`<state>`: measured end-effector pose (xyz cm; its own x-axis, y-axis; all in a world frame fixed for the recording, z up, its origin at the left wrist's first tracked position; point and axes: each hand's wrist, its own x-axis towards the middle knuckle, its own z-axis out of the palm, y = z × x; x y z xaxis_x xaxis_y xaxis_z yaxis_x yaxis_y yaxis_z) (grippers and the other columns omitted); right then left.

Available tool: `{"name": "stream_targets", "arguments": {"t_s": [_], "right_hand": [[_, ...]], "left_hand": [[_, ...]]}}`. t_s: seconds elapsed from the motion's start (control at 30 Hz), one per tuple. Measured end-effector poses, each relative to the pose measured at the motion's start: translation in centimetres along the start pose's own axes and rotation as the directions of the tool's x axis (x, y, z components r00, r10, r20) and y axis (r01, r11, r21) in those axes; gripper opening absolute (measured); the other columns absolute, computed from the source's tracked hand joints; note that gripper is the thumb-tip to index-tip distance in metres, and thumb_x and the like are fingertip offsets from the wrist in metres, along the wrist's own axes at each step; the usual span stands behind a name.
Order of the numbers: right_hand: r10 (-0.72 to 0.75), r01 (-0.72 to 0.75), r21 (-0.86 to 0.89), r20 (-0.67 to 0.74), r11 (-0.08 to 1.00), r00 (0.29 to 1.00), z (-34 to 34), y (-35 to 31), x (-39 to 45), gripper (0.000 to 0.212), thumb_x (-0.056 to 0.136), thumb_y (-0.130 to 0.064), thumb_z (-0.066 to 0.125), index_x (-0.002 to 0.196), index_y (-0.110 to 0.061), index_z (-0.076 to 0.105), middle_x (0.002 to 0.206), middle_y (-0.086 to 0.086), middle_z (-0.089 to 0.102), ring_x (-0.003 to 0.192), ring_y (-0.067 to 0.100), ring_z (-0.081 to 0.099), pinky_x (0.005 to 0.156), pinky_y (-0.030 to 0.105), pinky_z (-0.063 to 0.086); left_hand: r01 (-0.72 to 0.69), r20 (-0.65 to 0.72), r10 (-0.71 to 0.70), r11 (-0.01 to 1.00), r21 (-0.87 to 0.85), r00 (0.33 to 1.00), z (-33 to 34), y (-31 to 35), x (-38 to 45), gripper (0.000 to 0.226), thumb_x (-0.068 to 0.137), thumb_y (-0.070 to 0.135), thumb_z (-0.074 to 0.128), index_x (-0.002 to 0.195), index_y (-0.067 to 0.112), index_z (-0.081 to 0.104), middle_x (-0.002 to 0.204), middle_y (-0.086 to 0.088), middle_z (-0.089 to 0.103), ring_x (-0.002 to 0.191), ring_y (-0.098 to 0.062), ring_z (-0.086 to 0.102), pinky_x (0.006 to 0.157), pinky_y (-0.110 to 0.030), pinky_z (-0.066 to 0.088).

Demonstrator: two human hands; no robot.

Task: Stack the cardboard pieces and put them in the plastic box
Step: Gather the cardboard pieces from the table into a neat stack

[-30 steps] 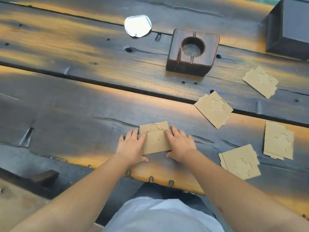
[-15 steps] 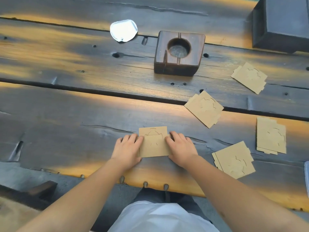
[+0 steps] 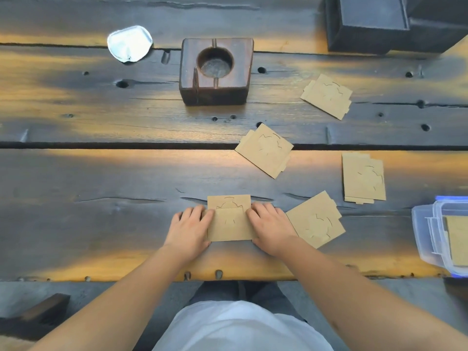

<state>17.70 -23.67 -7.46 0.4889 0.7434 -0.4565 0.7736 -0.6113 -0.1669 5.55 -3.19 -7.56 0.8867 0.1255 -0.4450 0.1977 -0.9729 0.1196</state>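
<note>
Both hands, left (image 3: pixel 188 228) and right (image 3: pixel 269 228), still press the two-piece stack (image 3: pixel 229 219), unchanged and not squared; box (image 3: pixel 428 236) waits at 3 o'clock.

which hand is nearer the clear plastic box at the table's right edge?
Right. The right hand lies between the cardboard stack and the clear plastic box; the left hand is beyond the stack.

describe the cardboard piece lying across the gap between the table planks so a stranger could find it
Start at the wooden block with the round hole. Just toward the person and rightward, a cardboard piece lies tilted. It alone crosses the dark gap.
</note>
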Motion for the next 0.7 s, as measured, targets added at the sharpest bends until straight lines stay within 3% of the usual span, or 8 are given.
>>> {"name": "stream_targets", "arguments": {"t_s": [0.2, 0.3, 0.37, 0.43, 0.5, 0.57, 0.63, 0.7], "right_hand": [[0.004, -0.001, 0.078, -0.039, 0.997, 0.999, 0.1, 2.1, -1.3, 0.071, 0.075, -0.044, 0.069, 0.133, -0.019, 0.037, 0.143, 0.003, 0.037, 0.129, 0.026, 0.034, 0.102, 0.041, 0.034], [0.187, -0.172, 0.173, -0.080, 0.970, 0.979, 0.4, 5.1, -3.7, 0.074, 0.076, -0.050, 0.068, 0.136, -0.022, 0.035, 0.147, 0.003, 0.034, 0.132, 0.025, 0.033, 0.103, 0.042, 0.036], [0.380, -0.347, 0.255, -0.089, 0.902, 0.921, 1.0, 7.2, -5.7, 0.077, 0.077, -0.050, 0.068, 0.139, -0.021, 0.033, 0.152, 0.005, 0.029, 0.135, 0.027, 0.030, 0.106, 0.044, 0.034], [0.617, -0.556, 0.368, -0.067, 0.746, 0.784, 1.8, 8.9, -7.7, 0.080, 0.077, -0.048, 0.070, 0.141, -0.019, 0.031, 0.154, 0.007, 0.025, 0.137, 0.030, 0.028, 0.106, 0.045, 0.035], [0.829, -0.710, 0.545, 0.048, 0.445, 0.557, 2.6, 10.0, -9.2, 0.082, 0.076, -0.046, 0.074, 0.140, -0.018, 0.032, 0.148, 0.009, 0.030, 0.131, 0.032, 0.034, 0.101, 0.044, 0.038], [0.889, -0.730, 0.668, 0.237, 0.143, 0.391, 3.4, 10.6, -9.8, 0.079, 0.075, -0.043, 0.075, 0.137, -0.014, 0.035, 0.139, 0.012, 0.038, 0.125, 0.034, 0.039, 0.096, 0.043, 0.039], [0.867, -0.703, 0.710, 0.320, 0.047, 0.381, 4.0, 11.0, -9.7, 0.073, 0.076, -0.040, 0.074, 0.133, -0.010, 0.039, 0.132, 0.014, 0.044, 0.123, 0.035, 0.043, 0.095, 0.042, 0.040], [0.846, -0.667, 0.738, 0.290, 0.099, 0.447, 4.1, 11.4, -9.2, 0.073, 0.076, -0.040, 0.072, 0.135, -0.012, 0.039, 0.131, 0.013, 0.045, 0.123, 0.034, 0.043, 0.096, 0.041, 0.040]], "left_hand": [[0.061, -0.023, -0.060, 0.996, 0.071, 0.998, -0.7, 3.6, 0.8, 0.091, 0.063, 0.068, 0.058, 0.137, 0.023, 0.030, 0.143, -0.009, 0.031, 0.129, -0.029, 0.028, 0.101, -0.052, 0.026], [-0.012, -0.053, 0.014, 0.999, 0.038, 0.998, -1.3, 8.2, 2.5, 0.091, 0.064, 0.070, 0.056, 0.136, 0.023, 0.029, 0.145, -0.010, 0.030, 0.131, -0.030, 0.025, 0.102, -0.052, 0.027], [-0.088, -0.035, 0.088, 0.996, -0.010, 0.996, -1.7, 11.9, 4.1, 0.086, 0.069, 0.066, 0.057, 0.137, 0.023, 0.028, 0.148, -0.011, 0.028, 0.133, -0.031, 0.025, 0.105, -0.050, 0.028], [-0.159, 0.002, 0.159, 0.984, -0.079, 0.987, -2.2, 15.4, 5.8, 0.081, 0.075, 0.060, 0.058, 0.139, 0.022, 0.026, 0.148, -0.010, 0.028, 0.133, -0.030, 0.027, 0.106, -0.047, 0.030], [-0.179, 0.043, 0.188, 0.971, -0.156, 0.981, -2.6, 18.2, 7.3, 0.077, 0.079, 0.055, 0.059, 0.140, 0.020, 0.028, 0.146, -0.008, 0.031, 0.132, -0.029, 0.030, 0.104, -0.045, 0.033], [-0.140, 0.107, 0.166, 0.966, -0.218, 0.980, -3.0, 20.1, 8.4, 0.073, 0.081, 0.051, 0.060, 0.139, 0.019, 0.029, 0.146, -0.007, 0.032, 0.132, -0.029, 0.030, 0.103, -0.045, 0.036], [-0.075, 0.176, 0.128, 0.958, -0.277, 0.976, -3.2, 21.4, 8.7, 0.069, 0.083, 0.048, 0.060, 0.137, 0.017, 0.030, 0.142, -0.006, 0.034, 0.128, -0.030, 0.032, 0.101, -0.047, 0.039], [-0.036, 0.201, 0.102, 0.951, -0.307, 0.974, -3.2, 22.4, 8.3, 0.063, 0.084, 0.045, 0.059, 0.133, 0.015, 0.031, 0.135, -0.008, 0.037, 0.122, -0.032, 0.037, 0.098, -0.048, 0.041]]}}
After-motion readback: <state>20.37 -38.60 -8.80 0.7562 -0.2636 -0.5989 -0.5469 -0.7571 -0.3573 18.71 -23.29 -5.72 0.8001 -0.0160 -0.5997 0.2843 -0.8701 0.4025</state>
